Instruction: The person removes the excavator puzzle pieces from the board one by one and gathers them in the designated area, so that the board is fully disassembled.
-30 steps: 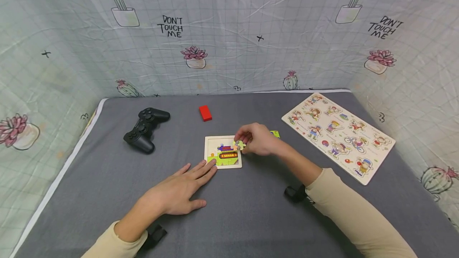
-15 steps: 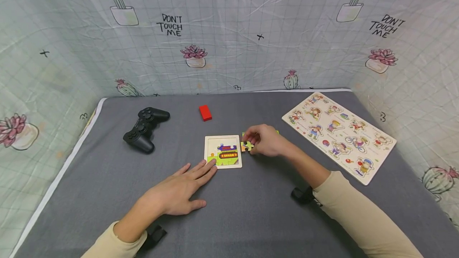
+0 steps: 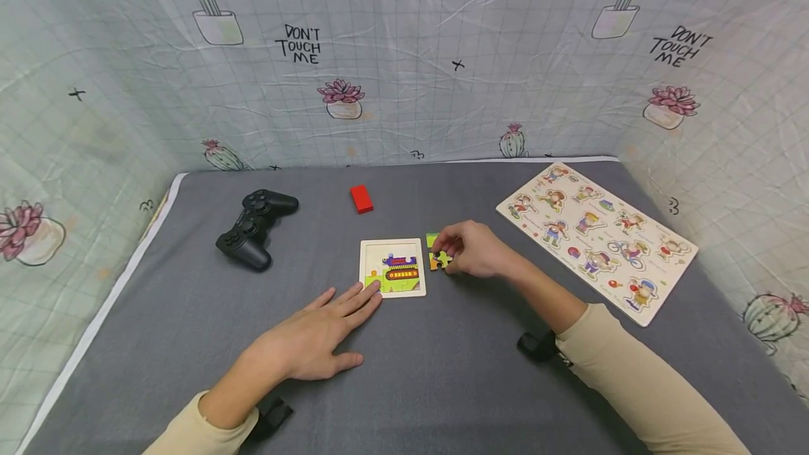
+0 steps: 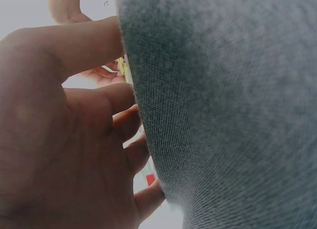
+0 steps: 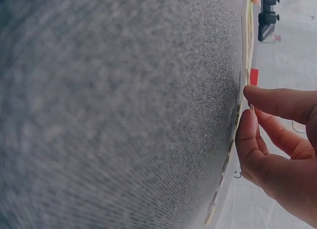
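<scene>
The left hand (image 3: 314, 343) lies spread, touching the jigsaw tray (image 3: 373, 254) at its near-left corner. The right hand (image 3: 475, 250), apparently pinching a puzzle piece (image 3: 442, 259), has moved right, off the tray's edge; grey cloth (image 3: 521, 255) separates it from the picture board (image 3: 600, 248).

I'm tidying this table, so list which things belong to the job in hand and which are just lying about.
In the job:
small puzzle tray, touched by the left hand
puzzle piece, pinched by the right hand
green puzzle part, partly hidden by that hand

Lying about, apparently:
black game controller
red block
large picture board
</scene>
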`<state>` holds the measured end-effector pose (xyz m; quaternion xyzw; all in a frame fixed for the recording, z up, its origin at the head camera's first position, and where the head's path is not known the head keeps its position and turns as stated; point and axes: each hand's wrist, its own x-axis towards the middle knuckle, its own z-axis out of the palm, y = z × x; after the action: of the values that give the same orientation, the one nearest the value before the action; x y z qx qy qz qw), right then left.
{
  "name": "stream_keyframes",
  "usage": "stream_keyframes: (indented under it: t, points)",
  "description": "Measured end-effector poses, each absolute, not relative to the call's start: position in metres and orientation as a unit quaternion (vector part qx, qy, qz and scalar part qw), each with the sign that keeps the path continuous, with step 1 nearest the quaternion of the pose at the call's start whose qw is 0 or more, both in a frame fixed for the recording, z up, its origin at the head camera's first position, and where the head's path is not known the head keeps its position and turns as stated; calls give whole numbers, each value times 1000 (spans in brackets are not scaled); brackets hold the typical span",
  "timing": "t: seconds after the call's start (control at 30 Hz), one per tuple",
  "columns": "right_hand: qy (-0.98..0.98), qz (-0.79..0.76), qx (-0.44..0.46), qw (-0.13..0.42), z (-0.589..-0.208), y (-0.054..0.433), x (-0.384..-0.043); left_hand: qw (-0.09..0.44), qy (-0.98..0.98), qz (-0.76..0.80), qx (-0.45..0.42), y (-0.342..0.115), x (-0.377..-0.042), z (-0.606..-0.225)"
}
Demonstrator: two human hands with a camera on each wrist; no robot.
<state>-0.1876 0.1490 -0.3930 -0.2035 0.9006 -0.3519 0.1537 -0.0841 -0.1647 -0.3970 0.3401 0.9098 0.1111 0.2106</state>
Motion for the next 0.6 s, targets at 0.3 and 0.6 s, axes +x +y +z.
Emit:
stream_keyframes:
  t: [0.3, 0.6]
  points:
    - [913, -323, -201, 145, -396, 146, -188, 215, 910, 110, 337, -165, -85, -398]
    - [921, -303, -207, 131, -395, 143, -186, 215, 911, 110, 335, -165, -85, -398]
